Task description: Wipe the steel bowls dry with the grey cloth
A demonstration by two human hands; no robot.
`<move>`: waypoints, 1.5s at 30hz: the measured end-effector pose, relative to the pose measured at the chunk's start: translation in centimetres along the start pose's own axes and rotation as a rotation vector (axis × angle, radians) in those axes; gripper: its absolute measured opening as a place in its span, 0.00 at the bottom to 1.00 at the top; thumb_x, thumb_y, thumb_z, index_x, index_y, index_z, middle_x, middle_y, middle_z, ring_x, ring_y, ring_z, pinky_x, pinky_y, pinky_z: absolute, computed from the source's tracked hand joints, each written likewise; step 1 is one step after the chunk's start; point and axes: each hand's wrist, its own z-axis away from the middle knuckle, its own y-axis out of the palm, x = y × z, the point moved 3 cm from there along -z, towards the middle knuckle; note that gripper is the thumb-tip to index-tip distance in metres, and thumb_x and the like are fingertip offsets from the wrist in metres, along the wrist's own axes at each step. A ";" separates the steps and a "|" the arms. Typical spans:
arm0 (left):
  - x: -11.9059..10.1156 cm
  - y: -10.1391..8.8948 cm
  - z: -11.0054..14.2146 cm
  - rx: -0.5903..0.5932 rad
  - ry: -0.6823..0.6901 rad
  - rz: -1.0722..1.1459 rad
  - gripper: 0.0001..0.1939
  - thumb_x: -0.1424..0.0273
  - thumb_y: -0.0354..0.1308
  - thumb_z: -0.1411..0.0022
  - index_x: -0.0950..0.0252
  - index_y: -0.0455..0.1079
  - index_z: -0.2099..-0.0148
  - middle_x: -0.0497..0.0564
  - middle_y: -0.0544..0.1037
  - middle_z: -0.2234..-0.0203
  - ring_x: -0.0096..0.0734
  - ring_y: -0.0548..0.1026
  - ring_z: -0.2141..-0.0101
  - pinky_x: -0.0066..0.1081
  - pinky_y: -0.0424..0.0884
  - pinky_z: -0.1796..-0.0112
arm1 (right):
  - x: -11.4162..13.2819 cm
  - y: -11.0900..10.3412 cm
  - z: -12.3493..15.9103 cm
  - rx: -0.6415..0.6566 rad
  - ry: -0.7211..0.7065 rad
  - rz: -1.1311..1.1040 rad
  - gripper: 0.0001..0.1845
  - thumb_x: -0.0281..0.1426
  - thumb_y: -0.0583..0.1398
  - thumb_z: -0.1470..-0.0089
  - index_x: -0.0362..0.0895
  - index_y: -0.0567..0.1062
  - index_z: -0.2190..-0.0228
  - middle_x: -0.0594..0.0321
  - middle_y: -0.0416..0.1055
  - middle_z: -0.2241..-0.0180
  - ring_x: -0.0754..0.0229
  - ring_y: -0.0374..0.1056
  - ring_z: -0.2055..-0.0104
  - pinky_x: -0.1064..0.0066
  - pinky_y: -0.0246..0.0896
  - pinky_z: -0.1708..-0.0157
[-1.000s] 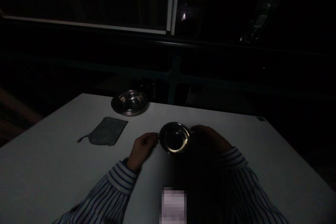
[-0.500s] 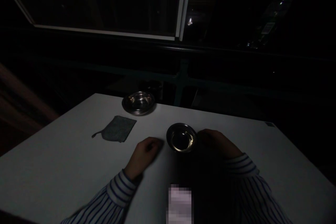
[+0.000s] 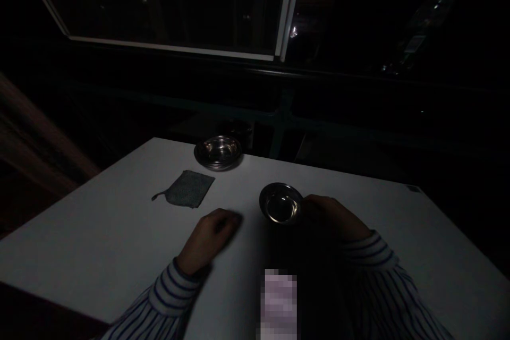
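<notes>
A small steel bowl (image 3: pixel 274 212) is near the middle of the white table (image 3: pixel 131 239), slightly tilted. At its right rim is my right hand (image 3: pixel 337 218), its fingers closed against the bowl's side and mostly lost in shadow. My left hand (image 3: pixel 209 236) rests left of the bowl, a gap apart from it. Its fingers are curled in, with nothing visible in them. Beyond that hand lies a grey cloth (image 3: pixel 189 189) with a hanging loop, spread flat.
Shallow steel bowls (image 3: pixel 218 156), apparently stacked, stand at the table's far edge. Behind is a dark window with a pale frame (image 3: pixel 171 48). A clear bottle (image 3: pixel 430 16) shows at upper right. A pixelated patch (image 3: pixel 279 303) covers part of the near side.
My left hand has drawn back a little from the bowl, and the gap has widened. The bowl's tilt has shifted slightly in my right hand. The whole view has moved a little.
</notes>
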 end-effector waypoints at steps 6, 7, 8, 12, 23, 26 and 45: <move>1.6 -1.9 0.5 -0.080 -0.022 -0.140 0.16 0.63 0.47 0.43 0.64 0.71 0.61 0.53 0.77 0.64 0.34 0.74 0.62 0.32 0.67 0.60 | 1.3 0.5 0.3 0.031 -0.020 0.079 0.14 0.32 0.49 0.46 0.41 0.71 0.64 0.56 0.72 0.64 0.58 0.68 0.63 0.67 0.60 0.65; 2.0 -2.4 0.5 -0.111 -0.035 -0.174 0.16 0.62 0.47 0.43 0.64 0.71 0.60 0.53 0.77 0.63 0.35 0.73 0.62 0.33 0.67 0.60 | 1.5 0.7 0.2 0.038 -0.039 0.091 0.14 0.32 0.49 0.47 0.42 0.71 0.63 0.56 0.72 0.65 0.58 0.68 0.64 0.67 0.61 0.65; 2.4 -2.9 0.5 -0.138 -0.045 -0.209 0.16 0.62 0.47 0.43 0.64 0.71 0.60 0.53 0.77 0.63 0.35 0.73 0.61 0.33 0.67 0.59 | 1.7 0.9 0.0 0.047 -0.061 0.101 0.14 0.32 0.49 0.47 0.42 0.70 0.62 0.56 0.72 0.65 0.58 0.68 0.65 0.67 0.61 0.66; 4.5 -5.1 0.6 -0.252 -0.098 -0.364 0.19 0.60 0.47 0.44 0.65 0.70 0.57 0.56 0.76 0.62 0.38 0.73 0.61 0.34 0.67 0.59 | 2.6 2.1 -1.2 0.092 -0.136 0.149 0.14 0.32 0.51 0.49 0.43 0.71 0.62 0.56 0.72 0.63 0.56 0.69 0.64 0.66 0.63 0.66; 8.7 -9.5 -1.1 -0.312 -0.242 -0.643 0.23 0.59 0.42 0.43 0.70 0.69 0.57 0.62 0.75 0.63 0.42 0.73 0.63 0.33 0.66 0.65 | 8.0 5.5 -4.7 -0.057 -0.254 0.292 0.21 0.33 0.49 0.47 0.37 0.68 0.54 0.52 0.68 0.55 0.55 0.64 0.53 0.64 0.57 0.53; 9.2 -9.9 -1.8 -0.272 -0.282 -0.683 0.23 0.58 0.40 0.43 0.69 0.69 0.58 0.60 0.76 0.64 0.41 0.73 0.64 0.31 0.66 0.66 | 10.0 5.9 -5.6 0.049 -0.249 0.334 0.23 0.34 0.49 0.46 0.39 0.65 0.51 0.54 0.65 0.52 0.55 0.61 0.51 0.64 0.55 0.52; 10.8 -9.5 -3.0 -0.375 -0.350 -0.832 0.20 0.61 0.41 0.43 0.67 0.69 0.60 0.61 0.76 0.64 0.47 0.71 0.60 0.41 0.62 0.60 | 13.6 12.4 -15.8 0.155 -0.149 0.311 0.19 0.32 0.49 0.50 0.37 0.69 0.59 0.49 0.67 0.56 0.53 0.63 0.53 0.68 0.56 0.58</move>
